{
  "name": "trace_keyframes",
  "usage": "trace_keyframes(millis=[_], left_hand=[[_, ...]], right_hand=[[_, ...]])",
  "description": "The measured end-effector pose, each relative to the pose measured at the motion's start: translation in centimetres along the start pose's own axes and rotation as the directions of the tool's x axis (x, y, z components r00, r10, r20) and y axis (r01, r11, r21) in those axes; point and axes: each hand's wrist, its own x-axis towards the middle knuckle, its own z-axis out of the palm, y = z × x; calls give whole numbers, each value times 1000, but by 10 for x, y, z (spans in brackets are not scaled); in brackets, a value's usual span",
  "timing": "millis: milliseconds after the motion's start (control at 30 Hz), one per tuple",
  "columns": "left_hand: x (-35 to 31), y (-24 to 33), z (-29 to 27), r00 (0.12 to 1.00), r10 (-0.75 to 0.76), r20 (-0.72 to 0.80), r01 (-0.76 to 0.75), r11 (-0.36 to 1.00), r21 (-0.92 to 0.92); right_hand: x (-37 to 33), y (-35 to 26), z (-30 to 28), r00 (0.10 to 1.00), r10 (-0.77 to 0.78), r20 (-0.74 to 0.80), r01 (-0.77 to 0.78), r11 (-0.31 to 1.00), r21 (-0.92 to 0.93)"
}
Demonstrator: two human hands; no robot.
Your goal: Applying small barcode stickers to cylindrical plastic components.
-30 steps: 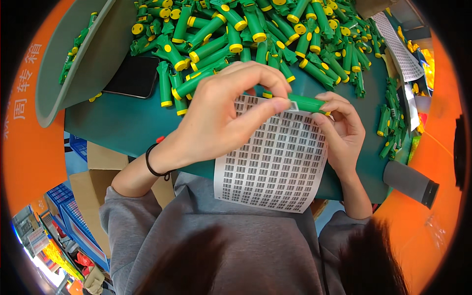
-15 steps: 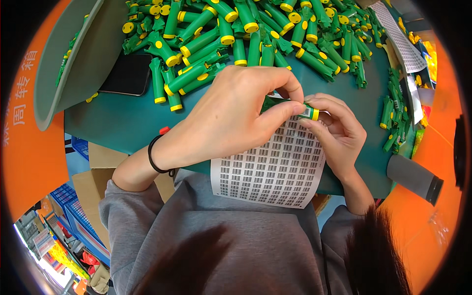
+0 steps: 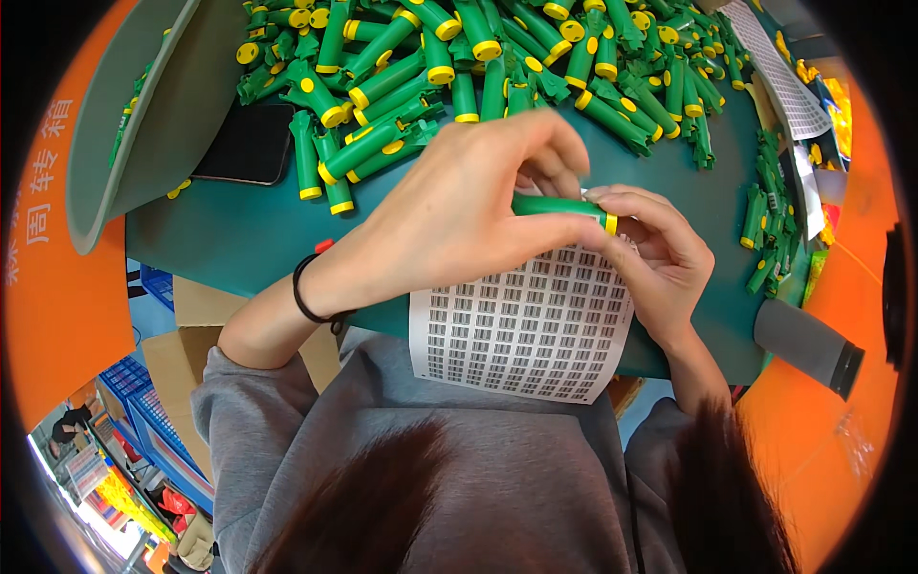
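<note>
My right hand [image 3: 665, 253] pinches a small green plastic tube [image 3: 559, 206] by its yellow-banded end. The tube lies crosswise above a white sheet of small printed stickers [image 3: 521, 335], and a pale label edge shows on its side. Reaching across from the left, my left hand [image 3: 459, 210] lays its thumb along the tube near the yellow band. Its index finger arches above the tube, apart from the thumb, and the other fingers are partly hidden behind the hand. The far end of the tube is partly covered by my left hand. The sticker sheet hangs over the near table edge.
A big pile of green tubes with yellow ends [image 3: 478, 67] covers the far side of the green table [image 3: 220, 239]. A black phone [image 3: 249, 143] lies beside a grey basin [image 3: 143, 124]. More green tubes [image 3: 770, 210] and a dark grey cylinder [image 3: 808, 344] are at the right.
My left index finger has lifted off the tube and away from the thumb, while the thumb has slid right along the tube. The right hand holds nearly the same place.
</note>
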Motion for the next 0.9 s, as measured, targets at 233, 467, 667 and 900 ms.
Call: trace_keyframes(millis=[233, 467, 667, 900], left_hand=[[-10, -5, 3, 944, -232, 236, 249, 968, -44], [-43, -4, -156, 507, 577, -640, 272, 598, 754], [-39, -22, -43, 899, 403, -174, -120, 608, 785], [-53, -58, -20, 890, 439, -125, -223, 657, 720]], right_hand=[[4, -10, 11, 980, 197, -35, -192, 974, 121], [23, -2, 9, 998, 22, 63, 32, 671, -741], [22, 8, 11, 990, 130, 56, -50, 694, -718], [22, 9, 12, 992, 109, 63, -40, 747, -664]])
